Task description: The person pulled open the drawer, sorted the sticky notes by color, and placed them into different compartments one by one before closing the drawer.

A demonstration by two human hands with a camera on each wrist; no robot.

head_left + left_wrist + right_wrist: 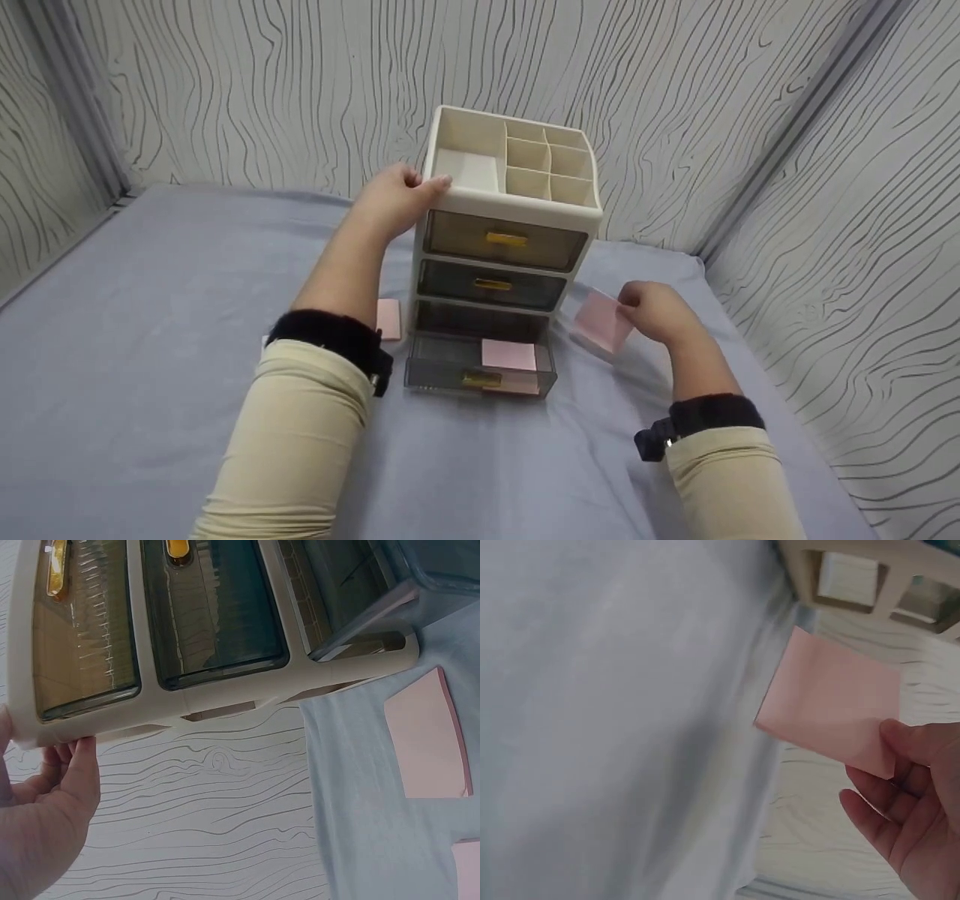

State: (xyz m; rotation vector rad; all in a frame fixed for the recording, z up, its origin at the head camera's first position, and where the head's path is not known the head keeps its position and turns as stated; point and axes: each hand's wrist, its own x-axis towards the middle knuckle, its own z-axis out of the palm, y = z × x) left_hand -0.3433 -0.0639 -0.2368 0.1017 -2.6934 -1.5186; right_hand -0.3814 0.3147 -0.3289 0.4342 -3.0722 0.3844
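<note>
A cream desktop drawer organizer (pixel 510 202) stands upright in the middle of the head view, its bottom drawer (pixel 442 375) pulled out. Inside that drawer lies a pink sticky note pad (pixel 508 354). My left hand (pixel 397 199) grips the organizer's upper left edge, thumb on the rim; in the left wrist view its fingers (pixel 79 772) bend against the side. To the right of the organizer, my right hand (pixel 660 311) pinches another pink sticky note pad (pixel 832 701) by a corner, above the cloth. Behind my left forearm, a further pink pad (pixel 388 320) lies on the cloth.
A pale blue-grey cloth (pixel 165 300) covers the table. Two upper drawers with gold handles (pixel 507 238) are closed. Open compartments (pixel 529 155) top the organizer. The left wrist view shows two pink pads (pixel 427 739) beside it. Wood-patterned panels (pixel 300 90) enclose the back and sides.
</note>
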